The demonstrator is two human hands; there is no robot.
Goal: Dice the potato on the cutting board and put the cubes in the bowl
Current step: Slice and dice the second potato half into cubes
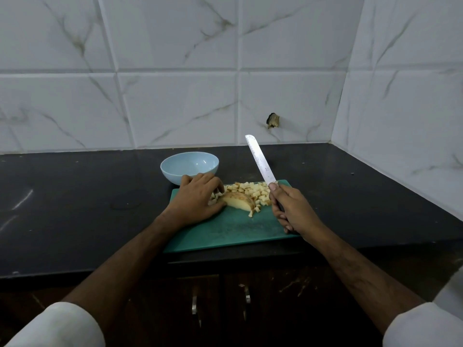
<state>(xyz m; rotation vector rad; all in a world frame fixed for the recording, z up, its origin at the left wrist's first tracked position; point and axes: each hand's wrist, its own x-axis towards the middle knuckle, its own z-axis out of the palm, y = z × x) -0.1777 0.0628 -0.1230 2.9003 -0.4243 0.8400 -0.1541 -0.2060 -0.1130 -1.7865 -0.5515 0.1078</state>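
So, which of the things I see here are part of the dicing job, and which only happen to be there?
Part of the job:
- potato piece, under the left hand
- cubes, on the cutting board
- knife, in the right hand
- bowl, no cubes visible inside

Only there:
- countertop
- tiled wall, with a hole
- cabinet handles

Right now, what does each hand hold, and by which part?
The right hand grips the steel-bladed knife by its dark handle, blade raised. The left hand holds the uncut pale potato piece at its left end.
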